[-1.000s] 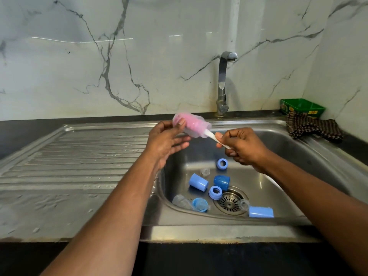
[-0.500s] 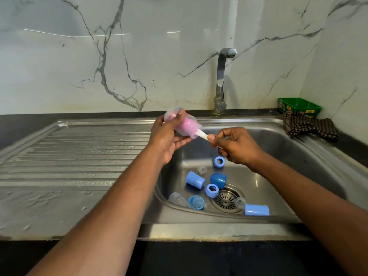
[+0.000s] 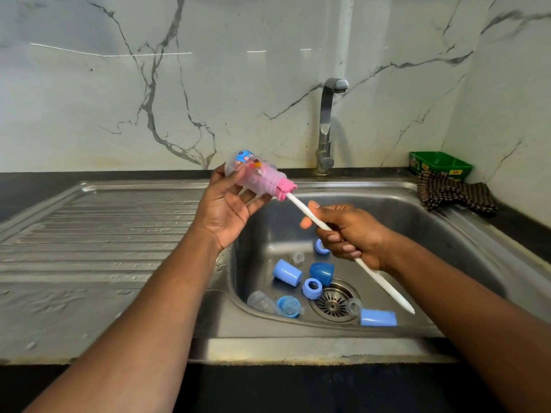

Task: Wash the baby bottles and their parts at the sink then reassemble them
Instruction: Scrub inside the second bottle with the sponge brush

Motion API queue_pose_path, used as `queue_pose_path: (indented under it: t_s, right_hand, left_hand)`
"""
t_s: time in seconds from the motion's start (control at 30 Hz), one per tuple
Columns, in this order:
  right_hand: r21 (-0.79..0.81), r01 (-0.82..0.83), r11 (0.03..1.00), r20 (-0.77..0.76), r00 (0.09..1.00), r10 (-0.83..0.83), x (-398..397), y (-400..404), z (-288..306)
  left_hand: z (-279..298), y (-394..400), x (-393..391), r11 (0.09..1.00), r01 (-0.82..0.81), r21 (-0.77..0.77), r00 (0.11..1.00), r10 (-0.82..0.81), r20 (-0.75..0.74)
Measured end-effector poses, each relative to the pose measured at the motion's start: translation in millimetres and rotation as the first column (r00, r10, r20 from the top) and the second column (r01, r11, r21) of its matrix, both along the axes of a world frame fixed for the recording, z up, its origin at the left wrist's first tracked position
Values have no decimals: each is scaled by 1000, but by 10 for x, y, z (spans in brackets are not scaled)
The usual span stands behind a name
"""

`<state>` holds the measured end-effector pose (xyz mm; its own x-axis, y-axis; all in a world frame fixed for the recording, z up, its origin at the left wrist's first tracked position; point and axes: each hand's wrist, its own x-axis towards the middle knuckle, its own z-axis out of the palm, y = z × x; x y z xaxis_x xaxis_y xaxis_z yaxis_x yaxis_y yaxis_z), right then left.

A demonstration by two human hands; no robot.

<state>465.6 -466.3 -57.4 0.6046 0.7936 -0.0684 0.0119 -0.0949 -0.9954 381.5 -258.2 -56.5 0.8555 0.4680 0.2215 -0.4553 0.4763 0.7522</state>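
Two hands above the sink (image 3: 447,234) — left hand (image 3: 229,207) grips a clear bottle (image 3: 253,174), right hand (image 3: 351,234) grips the brush (image 3: 301,204) pushed inside.

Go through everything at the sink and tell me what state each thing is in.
Bottle: uncapped, tilted, held by left hand.
Brush: pink head inside bottle, handle gripped by right hand.
Tap: no water running.
Blue caps: off, loose in sink.
Drain: unplugged.

sink (image 3: 447,234); blue caps (image 3: 287,272); rings (image 3: 312,288); clear bottle (image 3: 262,302)
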Motion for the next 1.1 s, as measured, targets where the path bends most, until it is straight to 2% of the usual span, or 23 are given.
queue_pose_path:
  t_s: [0.07,0.17,0.23,0.3,0.33,0.37,0.4,0.47,0.53,0.6,0.7,0.8,0.9,1.0,1.1]
  right_hand:
    - [-22,94,995,160,983,-90,18,1,-43]
    - [-15,191,982,394,903,-170,91,31,-77]
    - [0,270,963,539,811,-227,153,37,-94]
    - [3,358,934,677,686,-265,184,42,-94]
    - [15,360,933,696,666,-269,173,46,-79]
    - [40,333,942,670,691,-273,151,57,-63]
    - [65,294,954,597,754,-273,123,77,-52]
    - [68,237,969,382,891,-245,96,101,-36]
    - [17,202,979,258,945,-200,92,96,-34]
    - [-4,197,980,275,943,-188,109,70,-56]
    - [-14,193,981,388,905,-173,53,68,-26]
    - [-37,156,987,404,906,-128,50,93,-31]
    - [-52,212,976,406,898,-173,92,41,-30]
    - [11,231,973,403,889,-216,20,35,-24]
    - [93,237,967,397,882,-254,-12,64,-12]
  left_hand:
    - [41,-24,18,977,-155,143,961,183,-209]
    - [136,-36,55,915,-331,233,819,401,-410]
    - [119,-24,79,917,-317,243,807,395,-439]
    - [61,-51,98,950,-242,195,858,304,-413]
    - [34,-62,112,962,-230,150,882,271,-385]
    - [24,-70,118,968,-231,97,904,251,-345]
    - [20,-65,114,970,-239,37,925,239,-296]
    - [21,-40,123,967,-247,-64,951,229,-208]
    - [6,-50,114,969,-234,-84,960,217,-175]
    - [15,-117,114,980,-192,-42,966,181,-185]
    - [42,-235,162,983,-178,42,965,183,-188]
    - [45,-152,199,946,-317,65,930,324,-176]
    - [49,28,178,892,-450,45,874,450,-181]
    - [4,-163,209,923,-336,189,906,371,-202]
    - [-24,-385,270,932,-261,252,927,314,-204]
